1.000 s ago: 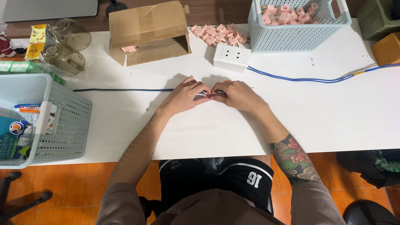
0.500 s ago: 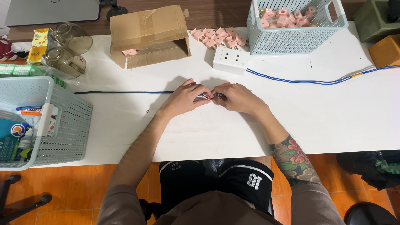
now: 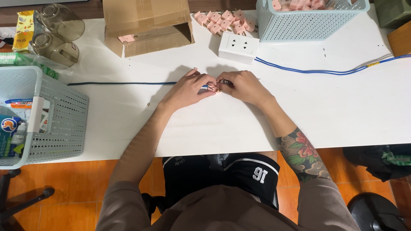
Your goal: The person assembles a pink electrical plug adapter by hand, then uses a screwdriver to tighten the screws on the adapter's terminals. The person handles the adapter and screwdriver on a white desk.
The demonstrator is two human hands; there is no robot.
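Observation:
My left hand (image 3: 188, 90) and my right hand (image 3: 242, 87) meet at the middle of the white table (image 3: 325, 111), fingertips pinched together. Between them sits a small pink plug part (image 3: 215, 88) with copper wire ends at it. A dark blue cable (image 3: 120, 83) runs in from the left and ends under my left fingers. My right hand grips something dark and thin against the plug; most of it is hidden by my fingers.
A white socket block (image 3: 238, 46) lies just beyond my hands, with a blue cable (image 3: 325, 70) trailing right. Several pink plugs (image 3: 224, 21) lie by a cardboard box (image 3: 145, 23). A pale blue basket (image 3: 308, 17) stands behind; a grey basket (image 3: 55, 115) sits left, glass jars (image 3: 55, 32) beyond it.
Both hands stay pinched at the same spot on the table. The fingers have shifted only slightly around the plug part.

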